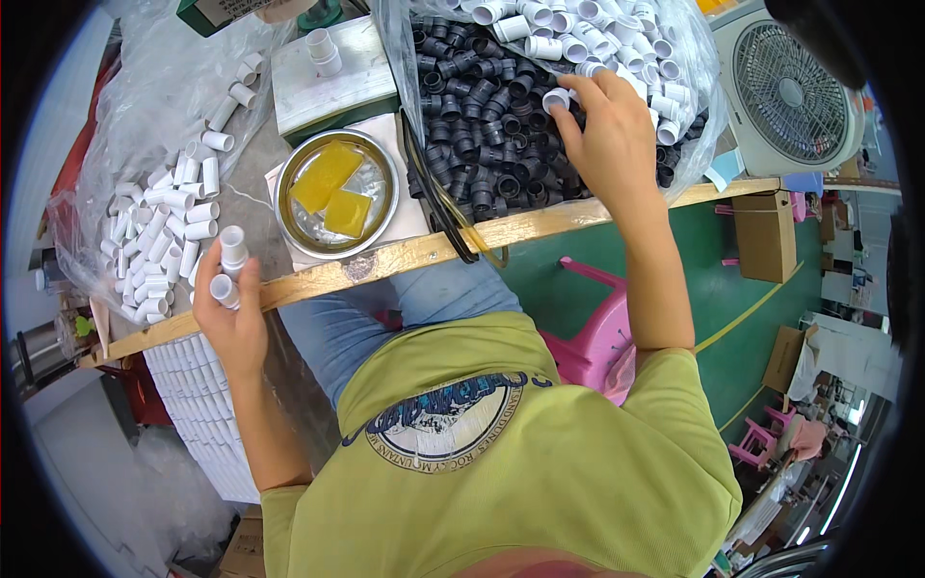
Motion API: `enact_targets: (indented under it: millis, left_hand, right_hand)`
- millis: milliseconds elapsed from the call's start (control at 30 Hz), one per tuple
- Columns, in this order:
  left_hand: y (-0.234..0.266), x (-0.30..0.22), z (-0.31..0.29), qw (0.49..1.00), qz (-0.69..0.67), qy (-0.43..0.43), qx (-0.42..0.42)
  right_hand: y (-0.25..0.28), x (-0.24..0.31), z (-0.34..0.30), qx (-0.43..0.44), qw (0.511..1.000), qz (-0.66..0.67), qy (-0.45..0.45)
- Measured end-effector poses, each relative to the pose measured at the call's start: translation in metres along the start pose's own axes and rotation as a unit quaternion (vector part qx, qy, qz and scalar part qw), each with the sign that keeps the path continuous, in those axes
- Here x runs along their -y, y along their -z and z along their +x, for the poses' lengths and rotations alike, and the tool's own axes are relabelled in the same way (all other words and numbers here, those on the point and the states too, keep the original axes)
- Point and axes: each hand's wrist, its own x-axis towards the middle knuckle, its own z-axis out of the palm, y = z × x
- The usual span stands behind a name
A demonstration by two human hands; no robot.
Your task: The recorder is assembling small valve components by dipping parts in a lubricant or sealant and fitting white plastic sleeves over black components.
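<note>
My left hand [234, 320] is closed around two short white plastic pipe fittings [232, 247] near the table's front edge, one sitting above the other. Over the heap of black pipe fittings [472, 101], the thumb and forefinger of my right hand [614, 127] pinch one white ring-shaped fitting [556, 99]. White pipe fittings [602, 34] lie piled just beyond that hand. On the left, a pile of white tube pieces [164, 226] rests beside my left hand. Another white fitting [324, 53] stands upright on a grey metal block [337, 82].
A round metal dish [393, 183] with yellow sponge pieces [332, 188] stands between my hands. Black and yellow cables [438, 193] run over the wooden table edge [385, 272]. A fan [790, 82] is at the far right. A pink stool [597, 332] stands below the table.
</note>
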Motion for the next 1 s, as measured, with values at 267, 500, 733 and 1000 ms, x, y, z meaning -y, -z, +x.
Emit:
enact_targets:
  millis: [267, 500, 733, 1000]
  left_hand:
    - [-0.006, -0.006, 0.005, 0.987, -0.111, 0.115, -0.009]
    - [0.008, 0.027, 0.011, 0.967, -0.185, 0.177, 0.014]
    - [0.016, 0.028, 0.02, 0.961, -0.181, 0.202, 0.049]
    - [0.018, 0.022, 0.013, 0.965, -0.158, 0.204, 0.041]
  right_hand:
    - [0.0, -0.02, 0.001, -0.018, 0.998, 0.061, -0.031]
    - [0.081, -0.104, -0.062, 0.02, 0.871, 0.372, -0.319]
    - [0.16, -0.272, -0.157, 0.079, 0.809, 0.25, -0.525]
    - [0.23, -0.481, -0.155, -0.127, 0.826, -0.266, -0.48]
